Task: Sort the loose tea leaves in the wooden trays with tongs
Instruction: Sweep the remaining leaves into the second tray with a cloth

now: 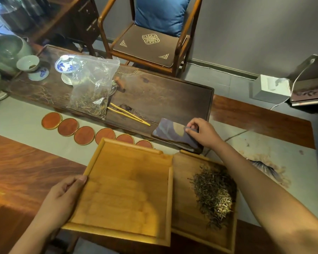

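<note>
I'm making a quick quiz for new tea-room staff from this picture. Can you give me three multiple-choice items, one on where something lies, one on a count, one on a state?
1. Where do the tongs lie?
A. in the empty tray
B. on the dark tea table
C. on the chair

2. How many round red coasters are in the row?
A. three
B. six
C. nine

3. What is the right hand doing?
A. holding the folded cloth
B. holding the tongs
C. resting on the tea leaves

Answers:
1 B: they rest on the dark tea table, beside the plastic bag.
2 B: six show, the last two partly behind the empty tray.
3 A: its fingers pinch the folded cloth; the left hand grips the tray's edge.
</note>
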